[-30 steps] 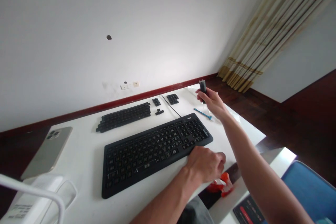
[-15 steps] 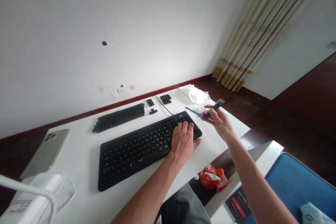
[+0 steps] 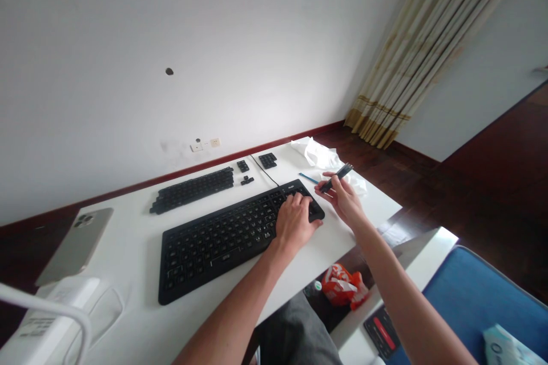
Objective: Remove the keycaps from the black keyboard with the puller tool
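Your left hand [image 3: 295, 219] lies flat on the right end of the black keyboard [image 3: 231, 234], gripping nothing. Right hand [image 3: 345, 199] pinches a slim dark tool [image 3: 336, 178] just beyond the kbd's far-right corner. Loose pinch could drop it off the table edge [image 3: 385, 205].

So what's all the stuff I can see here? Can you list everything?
keyboard: one, black, middle of the white table
loose keycaps: a long block plus a few small clusters, black, behind the keyboard
phone: one, silver-beige, back up, left end of table
white device: one, near left corner
blue stick: one, right of the keyboard
white crumpled sheet: one, far right corner of table
orange packet: one, below the table edge
curtain: striped beige, upper right
left hand: on the keyboard's right end
right hand: holds a slim dark tool
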Motion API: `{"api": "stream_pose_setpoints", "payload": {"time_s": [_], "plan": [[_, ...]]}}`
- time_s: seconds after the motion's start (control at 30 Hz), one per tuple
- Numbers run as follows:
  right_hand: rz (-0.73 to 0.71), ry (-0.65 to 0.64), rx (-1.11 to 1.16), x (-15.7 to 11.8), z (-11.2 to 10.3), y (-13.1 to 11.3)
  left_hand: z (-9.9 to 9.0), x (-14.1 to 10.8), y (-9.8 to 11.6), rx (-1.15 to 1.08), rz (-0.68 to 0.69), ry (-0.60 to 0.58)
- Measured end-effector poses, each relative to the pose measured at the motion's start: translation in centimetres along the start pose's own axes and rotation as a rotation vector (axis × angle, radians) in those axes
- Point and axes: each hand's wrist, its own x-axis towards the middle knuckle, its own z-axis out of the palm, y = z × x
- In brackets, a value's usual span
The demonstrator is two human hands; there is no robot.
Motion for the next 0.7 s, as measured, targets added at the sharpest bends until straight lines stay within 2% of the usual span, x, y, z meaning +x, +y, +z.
{"api": "stream_pose_setpoints", "payload": {"time_s": [0.1, 0.37, 0.7], "plan": [[0.047, -0.013, -0.052, 0.2, -0.1, -0.4, 0.0, 0.0, 0.1, -0.004, -0.005, -0.008], [0.284, -0.102, -0.380, 1.5, -1.3, -3.1, -0.1, -0.3, 0.6, 0.001, -0.036, -0.025], [0.290, -0.236, -0.433, 2.0, -1.3, -3.8, -0.4, -0.2, 0.9, 0.013, -0.050, -0.049]]}}
